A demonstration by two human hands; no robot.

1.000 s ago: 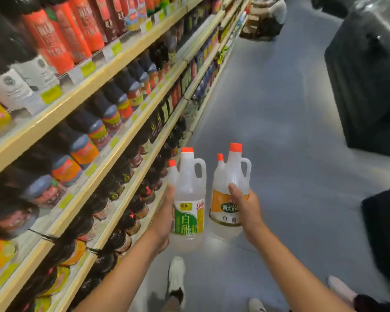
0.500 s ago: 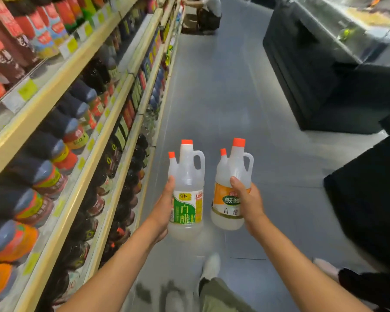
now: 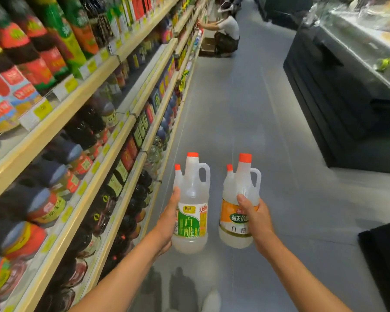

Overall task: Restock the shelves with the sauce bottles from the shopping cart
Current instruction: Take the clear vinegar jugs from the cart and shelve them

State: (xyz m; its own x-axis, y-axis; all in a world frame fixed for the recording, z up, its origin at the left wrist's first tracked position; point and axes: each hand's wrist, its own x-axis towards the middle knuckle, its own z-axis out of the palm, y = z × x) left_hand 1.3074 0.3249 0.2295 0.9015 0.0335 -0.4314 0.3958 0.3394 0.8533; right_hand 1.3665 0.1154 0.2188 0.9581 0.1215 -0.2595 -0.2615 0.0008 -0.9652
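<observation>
As they grip bottles (image 3: 190,221), left hand (image 3: 167,224), right hand (image 3: 258,218) outstretched.

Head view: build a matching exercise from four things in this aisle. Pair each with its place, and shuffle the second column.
Things
1. green-label bottle
2. orange-label bottle
3. crouching person
4. dark cabinet

Places
A. on the right, opposite the shelves
B. held in the left hand
C. far off, reaching into the shelves
D. held in the right hand

Pairs: 1-B, 2-D, 3-C, 4-A
</observation>
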